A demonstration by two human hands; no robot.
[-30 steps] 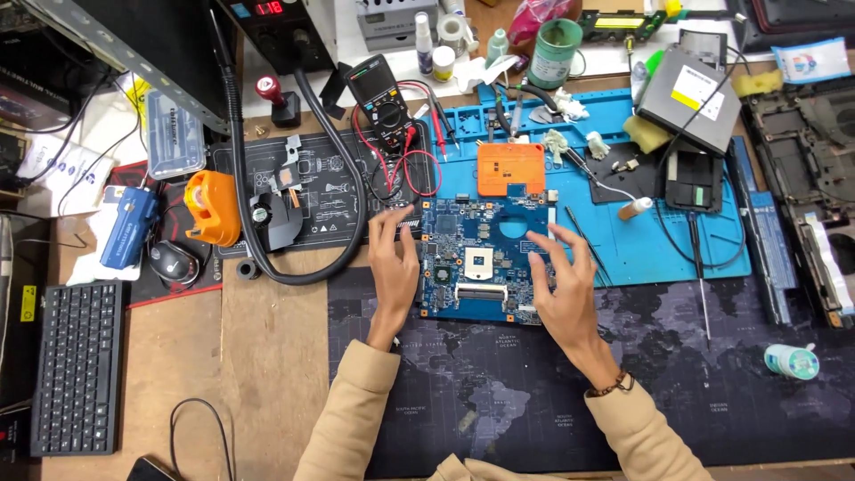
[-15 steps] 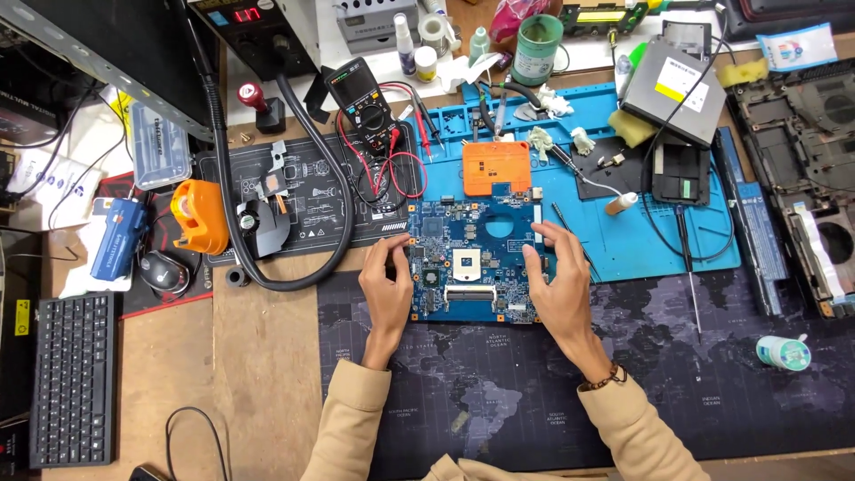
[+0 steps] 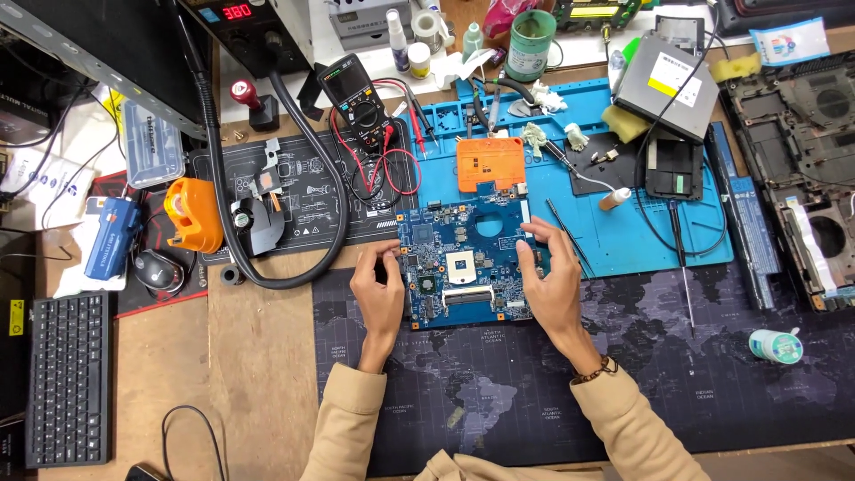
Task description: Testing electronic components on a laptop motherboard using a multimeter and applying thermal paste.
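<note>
A blue laptop motherboard lies flat where the blue repair mat meets the dark world-map desk mat. My left hand grips the board's left edge with curled fingers. My right hand holds the right edge, fingers reaching over the top right corner. Both sleeves are tan, and a beaded bracelet is on the right wrist. An orange plastic box sits just behind the board.
A multimeter with red and black leads lies behind left. A black hose loops across a dark mat. A keyboard is far left, an optical drive and an opened laptop chassis at right, a screwdriver right of the board.
The view has shifted slightly and both hands have settled at the motherboard's two side edges; the board has barely moved.
</note>
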